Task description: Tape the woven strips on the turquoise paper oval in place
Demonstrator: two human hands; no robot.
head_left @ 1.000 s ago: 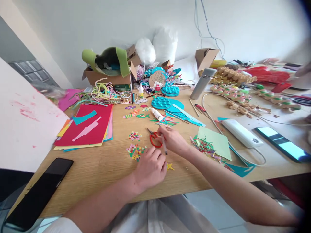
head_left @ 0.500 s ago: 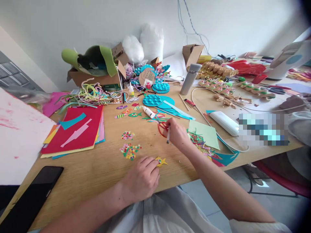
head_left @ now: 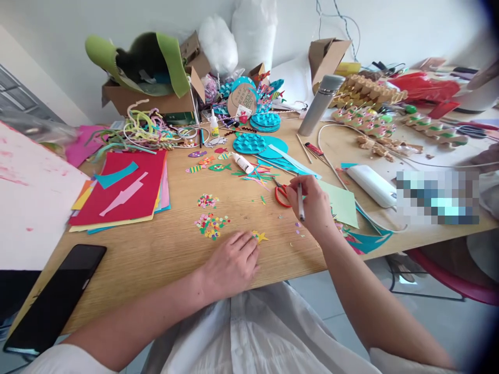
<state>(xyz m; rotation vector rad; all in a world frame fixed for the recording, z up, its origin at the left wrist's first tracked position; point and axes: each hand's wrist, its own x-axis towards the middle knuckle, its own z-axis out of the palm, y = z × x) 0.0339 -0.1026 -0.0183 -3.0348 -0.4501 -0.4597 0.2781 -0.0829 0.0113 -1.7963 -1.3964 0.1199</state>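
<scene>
My left hand (head_left: pixel 234 262) rests palm down at the table's front edge, its fingers close together beside a yellow paper fish (head_left: pixel 261 237) that it partly covers. What lies under the palm is hidden. My right hand (head_left: pixel 312 205) is closed around a grey pen (head_left: pixel 300 201), just right of the red-handled scissors (head_left: pixel 281 196). Whether its fingers touch the scissors is unclear. Two piles of small coloured paper dots (head_left: pixel 212 224) lie left of centre. Several decorated paper fish (head_left: pixel 219 167) and a white glue bottle (head_left: pixel 242 163) lie farther back.
Coloured paper sheets (head_left: pixel 128 187) and a black phone (head_left: pixel 58 296) are at the left. A grey flask (head_left: pixel 320 106) stands at the back right, near a white cable and a white power bank (head_left: pixel 371 185). Blue paper strips and a green sheet (head_left: pixel 343 203) lie at the right.
My right hand has moved right and away from the scissors, which now lie on the table, while the pen remains in its grasp. The camera view has shifted slightly; my left hand stays beside the yellow fish.
</scene>
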